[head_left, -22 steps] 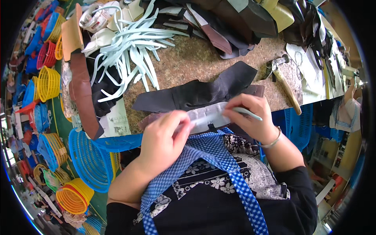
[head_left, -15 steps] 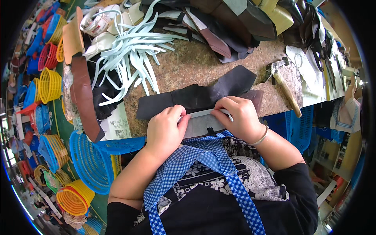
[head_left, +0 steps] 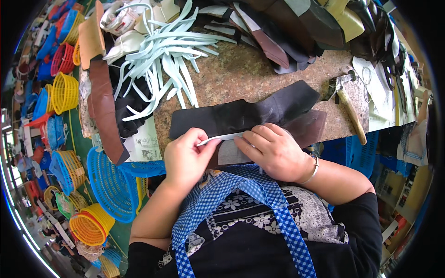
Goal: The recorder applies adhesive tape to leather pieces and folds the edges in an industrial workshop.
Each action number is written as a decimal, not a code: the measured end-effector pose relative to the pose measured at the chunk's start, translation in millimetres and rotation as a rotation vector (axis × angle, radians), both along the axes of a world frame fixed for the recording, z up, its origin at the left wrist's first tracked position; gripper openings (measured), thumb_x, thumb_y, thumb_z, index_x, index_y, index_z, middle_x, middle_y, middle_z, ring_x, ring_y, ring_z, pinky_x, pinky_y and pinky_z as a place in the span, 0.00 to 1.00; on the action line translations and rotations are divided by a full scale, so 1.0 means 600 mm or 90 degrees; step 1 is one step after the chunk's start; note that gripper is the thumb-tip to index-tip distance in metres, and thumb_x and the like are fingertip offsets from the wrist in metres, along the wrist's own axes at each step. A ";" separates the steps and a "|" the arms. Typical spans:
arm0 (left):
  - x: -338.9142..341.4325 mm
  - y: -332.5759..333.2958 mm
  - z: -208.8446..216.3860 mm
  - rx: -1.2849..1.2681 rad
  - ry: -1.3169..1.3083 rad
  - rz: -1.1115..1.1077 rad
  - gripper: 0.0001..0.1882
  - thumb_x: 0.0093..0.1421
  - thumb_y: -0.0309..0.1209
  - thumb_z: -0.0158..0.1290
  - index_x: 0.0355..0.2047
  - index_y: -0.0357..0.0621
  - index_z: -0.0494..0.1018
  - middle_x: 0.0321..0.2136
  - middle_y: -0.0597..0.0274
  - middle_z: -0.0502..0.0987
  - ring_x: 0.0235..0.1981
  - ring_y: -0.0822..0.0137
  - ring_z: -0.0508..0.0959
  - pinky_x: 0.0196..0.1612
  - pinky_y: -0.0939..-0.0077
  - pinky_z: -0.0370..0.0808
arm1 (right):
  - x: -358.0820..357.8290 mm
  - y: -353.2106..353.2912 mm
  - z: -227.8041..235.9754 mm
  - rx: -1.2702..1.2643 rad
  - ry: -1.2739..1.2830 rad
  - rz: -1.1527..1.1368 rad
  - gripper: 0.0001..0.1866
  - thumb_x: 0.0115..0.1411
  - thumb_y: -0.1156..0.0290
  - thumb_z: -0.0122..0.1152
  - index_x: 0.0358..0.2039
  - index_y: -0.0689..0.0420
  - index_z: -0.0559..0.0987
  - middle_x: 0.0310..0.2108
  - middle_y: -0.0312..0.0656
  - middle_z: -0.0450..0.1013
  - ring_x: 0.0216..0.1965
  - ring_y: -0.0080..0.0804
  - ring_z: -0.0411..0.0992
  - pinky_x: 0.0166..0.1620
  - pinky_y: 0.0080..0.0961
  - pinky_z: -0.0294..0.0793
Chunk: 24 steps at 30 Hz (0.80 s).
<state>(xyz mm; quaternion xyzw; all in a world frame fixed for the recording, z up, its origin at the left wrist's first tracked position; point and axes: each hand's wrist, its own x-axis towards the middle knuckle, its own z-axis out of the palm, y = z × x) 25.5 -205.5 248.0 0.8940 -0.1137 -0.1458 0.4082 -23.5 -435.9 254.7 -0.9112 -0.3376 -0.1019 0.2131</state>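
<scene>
My left hand [head_left: 184, 157] pinches one end of a narrow white strip [head_left: 225, 137] between thumb and fingers. The strip runs along the near edge of a black leather piece [head_left: 229, 115] on the worktable. Over the strip's other end, my right hand [head_left: 276, 150] presses with its fingers together and bent; its thumb is hidden. Between my hands, a grey backing [head_left: 230, 153] shows below the strip, close to my body. A dark brown leather piece [head_left: 309, 125] sticks out beyond the right hand.
A heap of pale strips [head_left: 162, 60] lies at the far left, beside a long brown leather piece [head_left: 103, 102]. A hammer [head_left: 351, 113] rests at the right, and stacked leather pieces [head_left: 296, 28] at the back. A blue basket [head_left: 111, 187] stands below the table's left edge.
My right hand has turned flatter and moved over the leather; the strip end that stuck out beside it is out of sight. My left hand has lifted its strip end into view.
</scene>
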 end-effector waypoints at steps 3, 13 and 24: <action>0.003 0.032 0.002 -0.120 0.155 0.051 0.05 0.60 0.24 0.61 0.30 0.36 0.77 0.23 0.69 0.79 0.23 0.81 0.76 0.26 0.87 0.72 | 0.000 0.015 0.009 -0.047 0.087 -0.039 0.20 0.47 0.69 0.58 0.43 0.59 0.80 0.42 0.38 0.73 0.43 0.33 0.71 0.47 0.30 0.71; 0.087 0.040 0.028 0.262 0.075 -0.018 0.22 0.46 0.38 0.73 0.14 0.43 0.70 0.11 0.67 0.72 0.15 0.77 0.70 0.19 0.79 0.66 | 0.003 0.008 0.014 -0.045 0.033 -0.090 0.17 0.49 0.67 0.57 0.40 0.59 0.79 0.35 0.38 0.67 0.37 0.32 0.67 0.41 0.30 0.68; -0.023 -0.092 0.027 0.009 -0.382 -0.510 0.22 0.53 0.33 0.62 0.46 0.34 0.74 0.48 0.47 0.76 0.50 0.53 0.76 0.53 0.60 0.73 | -0.028 -0.031 -0.008 0.173 0.178 -0.419 0.22 0.50 0.70 0.73 0.43 0.61 0.74 0.32 0.47 0.75 0.31 0.42 0.77 0.34 0.32 0.77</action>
